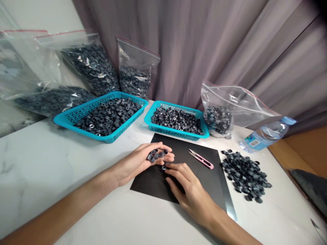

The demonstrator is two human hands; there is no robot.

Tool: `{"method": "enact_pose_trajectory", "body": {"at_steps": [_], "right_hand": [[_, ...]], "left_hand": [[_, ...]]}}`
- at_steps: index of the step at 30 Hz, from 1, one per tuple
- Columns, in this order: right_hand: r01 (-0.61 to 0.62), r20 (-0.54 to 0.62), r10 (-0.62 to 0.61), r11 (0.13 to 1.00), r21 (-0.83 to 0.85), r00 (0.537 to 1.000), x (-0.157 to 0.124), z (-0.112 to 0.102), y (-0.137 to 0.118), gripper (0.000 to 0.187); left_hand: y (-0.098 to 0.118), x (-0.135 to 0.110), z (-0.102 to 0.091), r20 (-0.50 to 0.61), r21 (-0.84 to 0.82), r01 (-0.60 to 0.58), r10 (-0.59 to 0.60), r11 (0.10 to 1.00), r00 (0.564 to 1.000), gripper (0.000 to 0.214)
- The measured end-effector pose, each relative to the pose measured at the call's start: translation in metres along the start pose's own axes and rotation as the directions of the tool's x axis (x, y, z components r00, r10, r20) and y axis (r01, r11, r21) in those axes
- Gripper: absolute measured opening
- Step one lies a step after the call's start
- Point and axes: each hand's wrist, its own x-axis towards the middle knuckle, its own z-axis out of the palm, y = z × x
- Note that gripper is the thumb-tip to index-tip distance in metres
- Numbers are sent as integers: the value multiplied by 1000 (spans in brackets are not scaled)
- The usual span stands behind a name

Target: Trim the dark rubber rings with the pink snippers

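My left hand (139, 161) lies palm up over the near left part of a black mat (194, 170), its fingers cupped around several small dark grey rubber rings (155, 154). My right hand (186, 189) rests on the mat just below it. Its fingertips pinch one more ring (164, 167) right under the left hand's fingers. Pink-handled thread snips (201, 158) lie on the mat to the right of both hands.
Two teal baskets (76, 117) (150, 117) full of rings stand behind the mat. Several clear zip bags (135, 73) of rings lean against the curtain. A loose pile of rings (245, 173) lies to the right, with a water bottle (265, 134) beyond it.
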Motion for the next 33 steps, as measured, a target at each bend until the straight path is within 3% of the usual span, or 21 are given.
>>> {"method": "enact_pose_trajectory", "body": {"at_steps": [4, 14, 17, 23, 27, 33], "right_hand": [[-65, -103, 65, 998, 7, 993, -3, 2, 5, 11], [-188, -295, 224, 971, 145, 929, 0, -6, 1, 7], [-191, -295, 233, 968, 164, 927, 1, -9, 0, 9], [-182, -261, 234, 961, 208, 936, 4, -11, 3, 17], [-179, -234, 231, 958, 222, 945, 3, -10, 7, 24], [-187, -245, 248, 951, 246, 937, 4, -11, 7, 24]], "left_hand": [[-2, 0, 2, -1, 17, 11, -11, 1000, 1000, 31], [-6, -1, 9, -76, 63, 45, -40, 997, 996, 29], [-8, -1, 12, -75, 88, 63, -56, 994, 996, 28], [-10, 0, 15, 54, 247, 45, -60, 968, 997, 29], [-15, 3, 11, 38, 332, 24, -39, 943, 999, 31], [-13, 2, 13, 66, 230, 58, -75, 971, 995, 28]]}}
